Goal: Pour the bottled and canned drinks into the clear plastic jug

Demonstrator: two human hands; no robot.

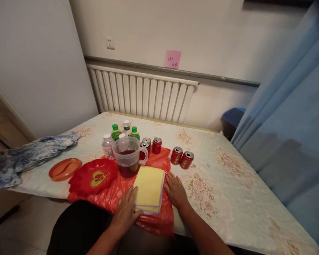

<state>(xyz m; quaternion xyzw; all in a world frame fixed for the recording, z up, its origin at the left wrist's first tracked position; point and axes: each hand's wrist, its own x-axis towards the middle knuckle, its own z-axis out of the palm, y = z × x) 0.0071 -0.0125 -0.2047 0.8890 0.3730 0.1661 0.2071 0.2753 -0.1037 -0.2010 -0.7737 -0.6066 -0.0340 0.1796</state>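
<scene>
A folded yellow cloth [149,186] with a purple edge lies on a red plastic bag [155,225]. My left hand [124,211] rests along its left side, fingers stretched out and flat. Along the right side lies my right hand [176,188], its fingers also extended and touching the cloth's edge. Just beyond the cloth stands a clear plastic jug [127,161] with dark liquid in it, its handle turned to the right. A red scalloped plate [82,177] sits left of the jug, partly on the bag.
An orange lid [65,169] and a blue-white patterned cloth [29,157] lie at the left. Behind the jug stand several bottles [107,146] and red cans [156,145]. Two more cans [186,160] stand at the right. A radiator [143,94] lines the wall; a blue curtain [289,113] hangs right.
</scene>
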